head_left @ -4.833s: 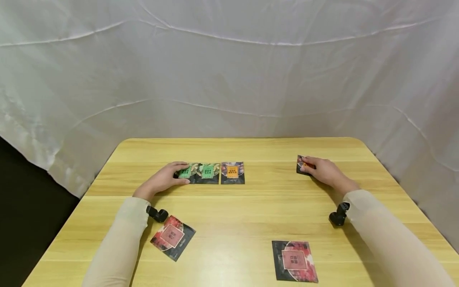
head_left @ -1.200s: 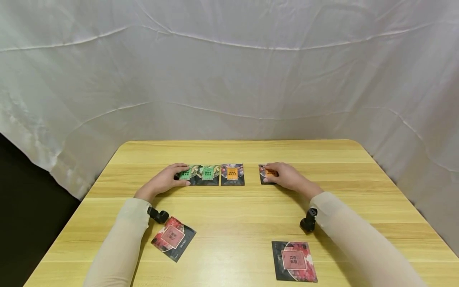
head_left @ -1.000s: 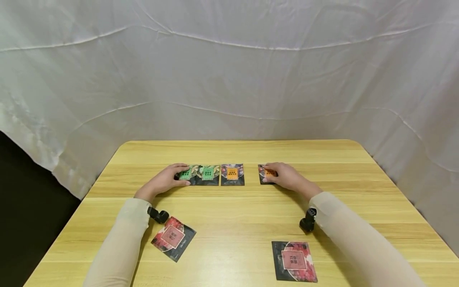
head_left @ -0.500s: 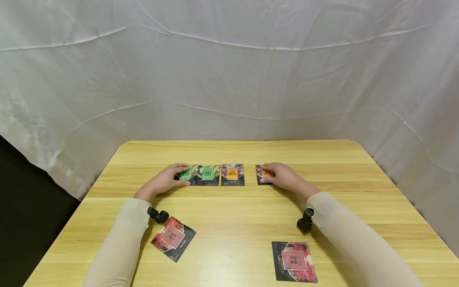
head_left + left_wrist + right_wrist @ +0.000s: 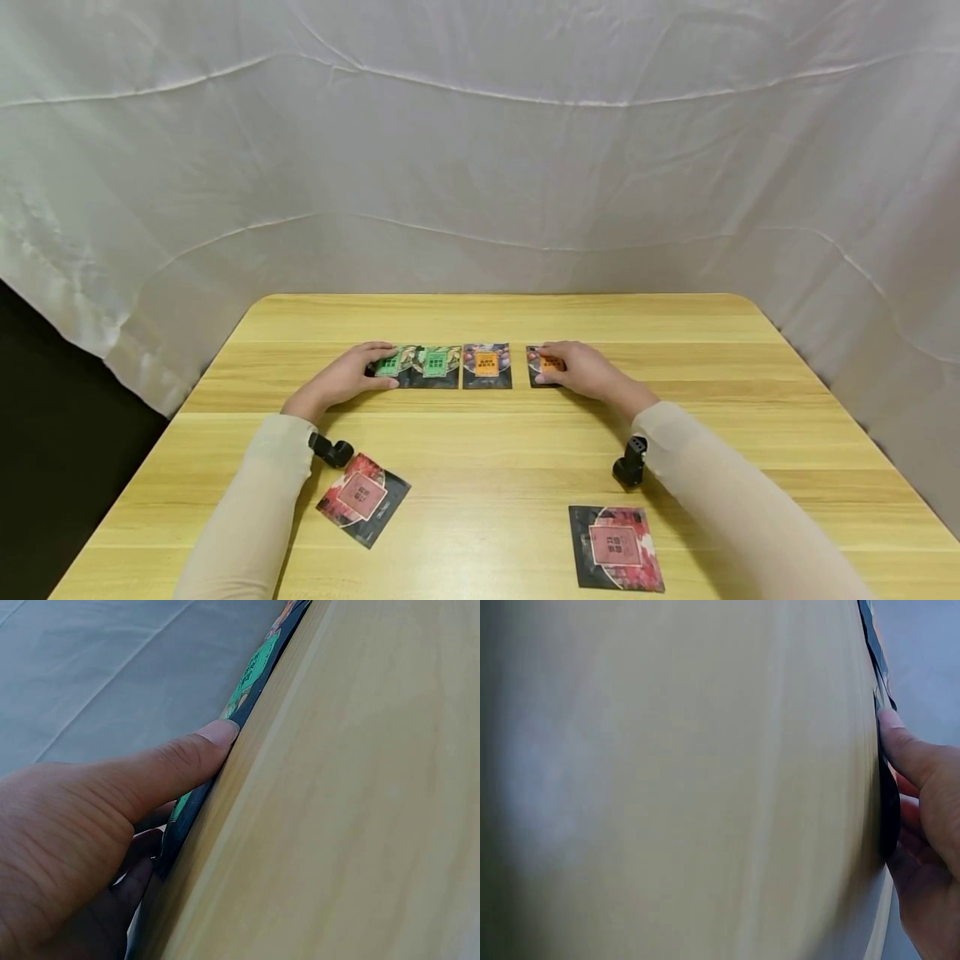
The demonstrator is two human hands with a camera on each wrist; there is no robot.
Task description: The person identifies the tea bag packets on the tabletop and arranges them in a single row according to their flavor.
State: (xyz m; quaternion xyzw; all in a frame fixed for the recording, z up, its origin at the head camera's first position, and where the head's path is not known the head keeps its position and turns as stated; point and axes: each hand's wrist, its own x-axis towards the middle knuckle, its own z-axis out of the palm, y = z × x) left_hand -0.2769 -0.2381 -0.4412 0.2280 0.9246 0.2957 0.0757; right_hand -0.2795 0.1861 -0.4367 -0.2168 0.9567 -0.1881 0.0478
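Note:
In the head view two black sachets with green labels lie edge to edge at the back of the table. My left hand (image 5: 341, 377) holds the left green-label sachet (image 5: 386, 367) by its edges, thumb on the near side, partly covering it. The other green-label sachet (image 5: 437, 367) touches it. Right of these lies an orange-label sachet (image 5: 487, 365). A small gap further right, my right hand (image 5: 592, 371) grips a second orange-label sachet (image 5: 545, 367), its right part hidden under the fingers. The right wrist view shows this sachet (image 5: 889, 810) edge-on, bulging slightly between thumb and fingers.
A red-label sachet (image 5: 363, 500) lies slanted beside the left forearm. Another red-label sachet (image 5: 617, 547) lies near the front right, left of the right forearm. The wooden table (image 5: 480, 450) ends at the back against a pale curtain (image 5: 480, 167).
My right hand has brought its orange-label sachet leftward from the right side of the table, narrowing the gap to the other orange-label sachet. My left hand has stayed in place.

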